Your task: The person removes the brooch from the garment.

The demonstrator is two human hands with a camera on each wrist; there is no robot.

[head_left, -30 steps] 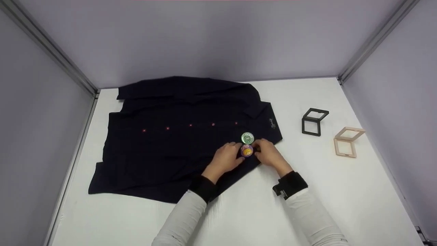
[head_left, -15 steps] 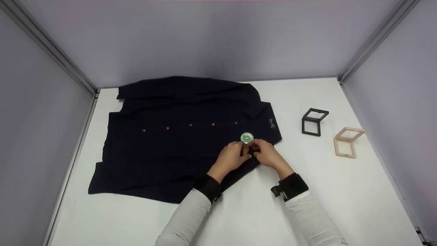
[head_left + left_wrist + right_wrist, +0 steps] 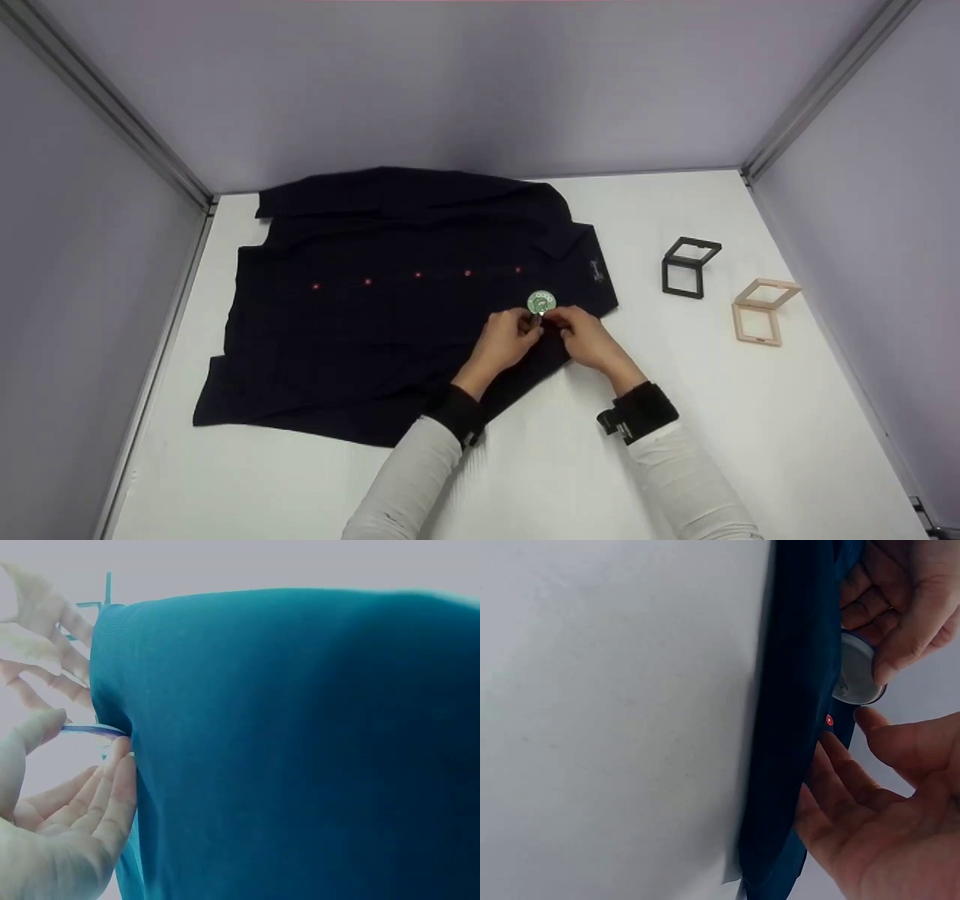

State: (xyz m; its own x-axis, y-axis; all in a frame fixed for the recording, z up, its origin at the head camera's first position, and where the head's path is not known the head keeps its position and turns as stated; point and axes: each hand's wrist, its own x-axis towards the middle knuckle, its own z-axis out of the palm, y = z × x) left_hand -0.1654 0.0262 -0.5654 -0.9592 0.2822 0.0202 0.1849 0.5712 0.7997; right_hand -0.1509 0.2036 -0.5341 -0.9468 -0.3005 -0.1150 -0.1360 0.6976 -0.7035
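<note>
- Sleeves (image 3: 405, 480), pale and creased, rise from the bottom of the frame and slant toward the middle, ending in black bands (image 3: 454, 412) at the wrists.
- Left hand (image 3: 501, 343), right of centre, angles up and to the right, a round badge (image 3: 857, 667) pinched between its thumb and fingers.
- Right hand (image 3: 592, 341) leans up and to the left, thumb held apart from the fingers, fingertips at the cloth of a dark shirt (image 3: 360, 330); its thumb is just beside the badge, though whether the two touch cannot be told.
- Tipped on edge, the round badge appears right of centre in the head view as a narrow sliver just below a green badge (image 3: 541, 302). The left wrist view catches it nearly side-on, long axis running across the frame with a slight fall to the right. Its grey back faces the right wrist camera.
- Spread on the white counter (image 3: 750, 450), the shirt runs lengthwise from left to right, collar toward the right, red-marked buttons (image 3: 418, 274) in a row.
</note>
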